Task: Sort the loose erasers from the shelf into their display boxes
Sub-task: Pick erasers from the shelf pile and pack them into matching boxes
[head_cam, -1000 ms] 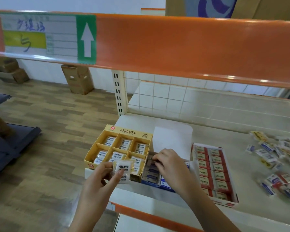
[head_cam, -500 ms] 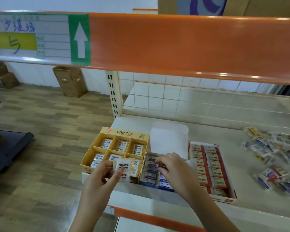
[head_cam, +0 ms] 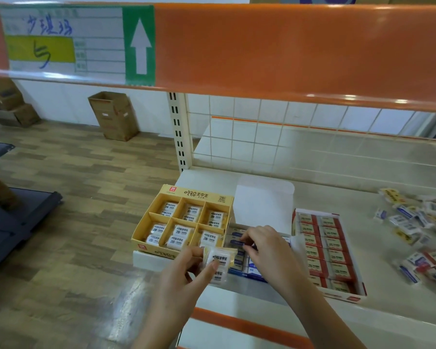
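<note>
Fingers of the left hand (head_cam: 184,273) are pinching wrapped erasers (head_cam: 219,264); right hand (head_cam: 264,250) fingers are gripping a blue eraser (head_cam: 238,243) inside the middle box (head_cam: 252,272).

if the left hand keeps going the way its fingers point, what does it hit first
Probably the yellow display box: the left hand, holding wrapped erasers, points up and away toward the box's near right compartment. Depth is unclear, so it might pass above the rim.

An orange shelf beam (head_cam: 300,54) crosses the top, carrying a white label (head_cam: 61,41) with blue handwriting and a yellow band, beside a green sign with a white up arrow (head_cam: 140,45). Behind stands a white tiled wall (head_cam: 275,114). On the wood-pattern floor (head_cam: 73,177) an open cardboard box (head_cam: 115,115) stands against the wall; more cardboard boxes (head_cam: 9,104) sit far left.
</note>
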